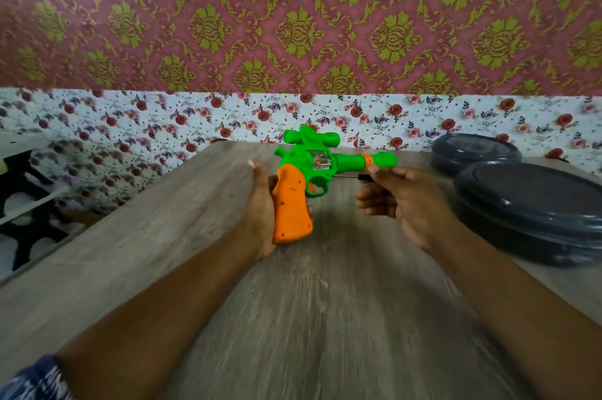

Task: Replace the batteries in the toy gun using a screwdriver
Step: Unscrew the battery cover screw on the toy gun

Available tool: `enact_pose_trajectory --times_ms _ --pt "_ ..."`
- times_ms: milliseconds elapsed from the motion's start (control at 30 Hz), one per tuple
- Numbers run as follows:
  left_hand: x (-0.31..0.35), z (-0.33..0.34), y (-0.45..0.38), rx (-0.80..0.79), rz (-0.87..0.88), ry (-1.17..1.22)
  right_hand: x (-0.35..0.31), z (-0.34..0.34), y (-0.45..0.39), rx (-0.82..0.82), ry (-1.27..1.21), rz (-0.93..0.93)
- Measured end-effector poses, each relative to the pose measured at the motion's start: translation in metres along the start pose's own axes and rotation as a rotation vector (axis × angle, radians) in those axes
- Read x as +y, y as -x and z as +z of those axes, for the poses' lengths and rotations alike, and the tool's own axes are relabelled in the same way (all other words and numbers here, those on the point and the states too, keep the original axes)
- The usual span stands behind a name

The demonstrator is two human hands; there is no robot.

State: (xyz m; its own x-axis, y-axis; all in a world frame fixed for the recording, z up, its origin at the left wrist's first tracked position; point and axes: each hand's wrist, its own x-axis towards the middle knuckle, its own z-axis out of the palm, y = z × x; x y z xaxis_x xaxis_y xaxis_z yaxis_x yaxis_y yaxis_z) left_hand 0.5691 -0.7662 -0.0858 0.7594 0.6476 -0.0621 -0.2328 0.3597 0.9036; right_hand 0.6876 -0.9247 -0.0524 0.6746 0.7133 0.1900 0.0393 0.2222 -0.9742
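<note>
Toy gun (325, 168): green body w/ scope on top, clear window at centre, orange band near muzzle, orange handle. Long axis runs left-right, barrel pointing right, handle down toward the person. It's held above the tabletop (163, 236); left hand (262, 204) grip curled round the handle. Right hand (400, 197), just right of the gun, grip pinched on a screwdriver (353, 176), shaft toward the trigger. Two dark lidded containers (534, 210) farther right; contents can't tell.

bare forearms, blue-and-white patterned sleeve (35, 378) at left
</note>
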Motion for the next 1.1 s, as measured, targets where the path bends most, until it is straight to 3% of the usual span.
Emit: enact_pose_trajectory --times_ms 333,533,833,1100 --pt "-0.009 0.000 -0.013 -0.033 0.086 -0.075 -0.008 0.035 0.014 -0.217 0.284 -0.143" --pt "-0.010 0.002 -0.010 0.029 0.120 -0.145 -0.003 0.035 0.019 -0.216 0.290 -0.197" --pt "-0.012 0.030 -0.005 0.307 0.172 -0.231 0.010 0.040 0.024 -0.132 0.472 -0.277" --pt "-0.009 0.026 0.007 0.288 0.189 -0.142 0.002 0.035 0.033 -0.154 0.368 -0.225"
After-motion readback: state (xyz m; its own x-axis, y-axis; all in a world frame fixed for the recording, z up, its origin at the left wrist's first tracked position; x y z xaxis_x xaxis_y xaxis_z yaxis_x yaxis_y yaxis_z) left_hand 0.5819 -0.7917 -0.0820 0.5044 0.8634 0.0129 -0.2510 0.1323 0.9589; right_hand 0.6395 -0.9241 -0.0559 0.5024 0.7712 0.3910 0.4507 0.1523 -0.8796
